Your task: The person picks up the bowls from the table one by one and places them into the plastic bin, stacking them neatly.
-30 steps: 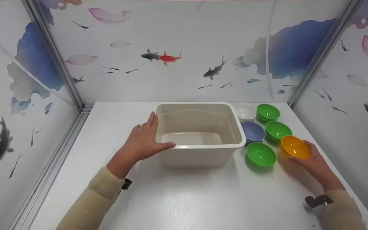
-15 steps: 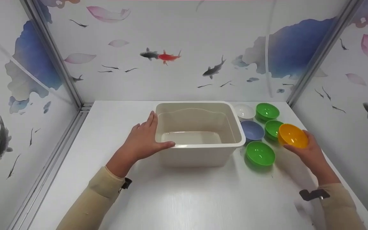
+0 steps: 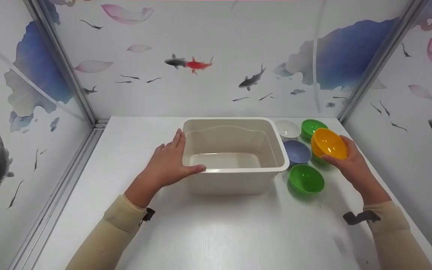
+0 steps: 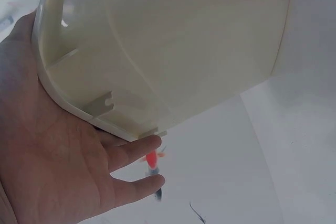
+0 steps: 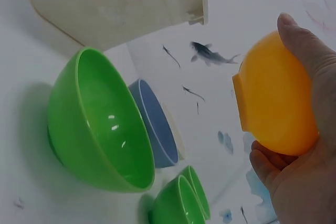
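A beige rectangular tub (image 3: 234, 183) stands on the white table. My left hand (image 3: 167, 163) rests on its left front corner, thumb over the front rim and fingers along the left side; in the left wrist view the hand (image 4: 63, 156) lies against the tub's rim (image 4: 68, 108) with fingers extended. My right hand (image 3: 354, 165) grips an orange bowl (image 3: 329, 143), raised above a green bowl that it partly covers. In the right wrist view the thumb and fingers of the hand (image 5: 310, 145) hold the orange bowl (image 5: 278, 98) clear of the table, its foot showing.
Right of the tub stand a white bowl (image 3: 288, 129), a blue bowl (image 3: 297, 152), a green bowl (image 3: 313, 127) at the back and another green bowl (image 3: 306, 179) in front. Printed wall panels (image 3: 216, 97) enclose the table (image 3: 208, 232) at the back and both sides.
My right hand has lifted the orange bowl and carried it back and to the left, from beside the green bowls to above one of them. My left hand has stayed on the tub.
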Motion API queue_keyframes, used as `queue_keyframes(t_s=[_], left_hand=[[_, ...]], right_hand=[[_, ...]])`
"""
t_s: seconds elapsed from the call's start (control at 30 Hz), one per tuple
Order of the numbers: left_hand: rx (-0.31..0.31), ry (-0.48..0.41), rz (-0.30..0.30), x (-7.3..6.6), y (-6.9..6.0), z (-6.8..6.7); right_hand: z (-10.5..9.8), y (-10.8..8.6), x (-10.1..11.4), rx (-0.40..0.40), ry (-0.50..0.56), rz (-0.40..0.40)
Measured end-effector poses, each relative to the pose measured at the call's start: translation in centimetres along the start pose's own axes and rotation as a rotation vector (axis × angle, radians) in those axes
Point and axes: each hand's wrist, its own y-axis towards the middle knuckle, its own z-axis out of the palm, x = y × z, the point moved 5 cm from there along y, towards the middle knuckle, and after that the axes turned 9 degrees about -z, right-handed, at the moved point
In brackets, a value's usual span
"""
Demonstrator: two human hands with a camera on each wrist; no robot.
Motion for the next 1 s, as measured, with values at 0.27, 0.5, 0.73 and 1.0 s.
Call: queue_keyframes(t_s=[0.27,0.5,0.73,1.0], left_hand=[[-0.009,0.0,-0.008,-0.1,0.2,-0.2],[-0.004,0.004,-0.009,-0.2,0.0,-0.1],[0.004,0.002,-0.007,-0.1,-0.1,0.1],[-0.003,0.001,-0.011,0.0,0.1,0.0]], right_hand=[[0.9,1.0,4.0,0.013,0.001,-0.082],[2.5,1.8,6.5,0.065,-0.015,-0.145],[4.1,2.6,8.3,0.099,-0.001,-0.179],[5.6,3.5,10.1,0.147,0.032,-0.211]])
